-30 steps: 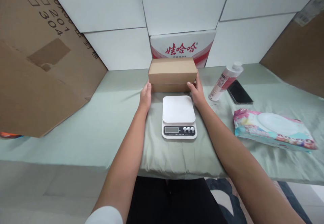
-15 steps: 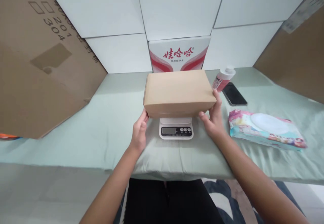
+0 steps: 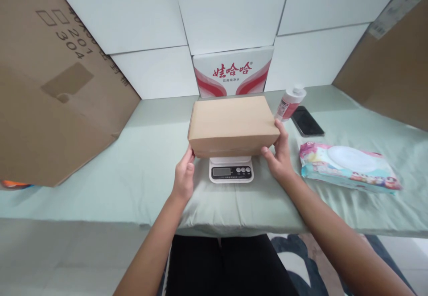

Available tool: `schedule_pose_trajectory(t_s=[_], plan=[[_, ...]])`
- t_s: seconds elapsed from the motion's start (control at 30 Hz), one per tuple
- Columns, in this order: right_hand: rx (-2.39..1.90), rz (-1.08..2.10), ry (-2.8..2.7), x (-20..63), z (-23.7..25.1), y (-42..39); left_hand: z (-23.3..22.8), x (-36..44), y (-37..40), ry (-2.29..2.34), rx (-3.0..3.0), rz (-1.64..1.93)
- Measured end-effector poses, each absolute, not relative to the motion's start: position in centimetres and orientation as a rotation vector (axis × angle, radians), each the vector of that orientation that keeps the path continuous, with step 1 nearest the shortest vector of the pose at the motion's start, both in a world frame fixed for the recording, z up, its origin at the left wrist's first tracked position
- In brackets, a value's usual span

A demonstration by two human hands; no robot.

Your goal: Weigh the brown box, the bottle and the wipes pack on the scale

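Observation:
A closed brown cardboard box (image 3: 233, 120) is over a white kitchen scale (image 3: 231, 179) and hides the scale's platform. I cannot tell whether the box rests on it or is held just above. The scale's display and several buttons show in front; its screen looks blank. My left hand (image 3: 184, 174) grips the box's near left corner, fingers partly hidden behind its side. At the near right corner, my right hand (image 3: 280, 153) holds the box, thumb on the front face and fingers along the side.
A pink-labelled white bottle (image 3: 290, 103), a dark phone (image 3: 307, 121) and a wet wipes pack (image 3: 349, 166) lie right of the box on the green cloth (image 3: 150, 153). Large cardboard panels stand left (image 3: 67, 100) and right (image 3: 384, 73). Behind is a red-and-white carton (image 3: 233, 73).
The view has shifted slightly. Both hands keep the same hold on the box, which stays over the scale in nearly the same place.

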State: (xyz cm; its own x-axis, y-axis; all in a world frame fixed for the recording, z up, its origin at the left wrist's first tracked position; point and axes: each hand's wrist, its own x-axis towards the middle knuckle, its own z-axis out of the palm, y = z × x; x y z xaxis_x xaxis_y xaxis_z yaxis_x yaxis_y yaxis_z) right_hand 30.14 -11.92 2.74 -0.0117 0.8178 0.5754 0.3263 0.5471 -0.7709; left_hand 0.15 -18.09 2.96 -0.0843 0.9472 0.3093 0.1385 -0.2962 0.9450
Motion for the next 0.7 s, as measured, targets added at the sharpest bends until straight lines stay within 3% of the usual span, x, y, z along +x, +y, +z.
schedule_pose_trajectory(t_s=[0.4, 0.7], plan=[[-1.029, 0.383, -1.586, 30.4, 3.6, -12.5, 3.3, -0.8, -17.8, 1.190, 1.542, 1.542], [-1.014, 0.482, -1.526, 28.7, 10.7, -8.9, 10.2, -1.3, -11.9, 1.179, 1.650, 1.497]])
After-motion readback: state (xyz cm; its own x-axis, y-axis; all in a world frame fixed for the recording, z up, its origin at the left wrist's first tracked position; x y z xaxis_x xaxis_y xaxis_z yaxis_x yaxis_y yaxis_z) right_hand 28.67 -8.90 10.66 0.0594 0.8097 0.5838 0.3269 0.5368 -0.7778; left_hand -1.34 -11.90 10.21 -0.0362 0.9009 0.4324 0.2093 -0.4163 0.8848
